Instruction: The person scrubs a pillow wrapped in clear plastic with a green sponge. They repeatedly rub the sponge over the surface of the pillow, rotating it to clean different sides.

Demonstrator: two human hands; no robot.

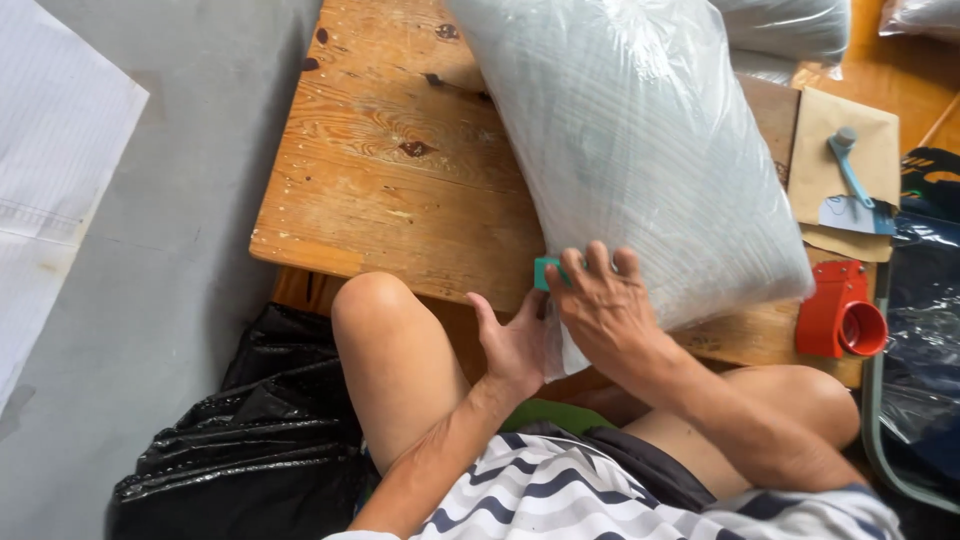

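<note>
- Two hands meet at the near corner of a big clear-wrapped pillow package (640,150), pale and plump, lying across the low wooden table (390,190) from twelve o'clock down toward five.
- Right hand (605,305) lies flat on the package's corner, fingers spread and curled over the plastic — a small teal block (546,272) shows just under the fingertips, at nine o'clock of that hand; whether it is gripped, I cannot tell.
- Left hand (515,345) is half open, palm pressed against the package's edge, thumb up, grasping nothing.
- At three o'clock, a red tape dispenser (840,312) sits on the table's edge, just beside the package.
- Above it, at one o'clock — a brown paper envelope (835,175) with a light-blue-handled scraper (852,185) lying on it.
- More clear-wrapped packages (790,35) are stacked at twelve to one o'clock.
- Black plastic bag (250,440) bunches at seven o'clock on the grey floor (170,300).
- White striped sheet (50,170) lies at nine to ten o'clock.
</note>
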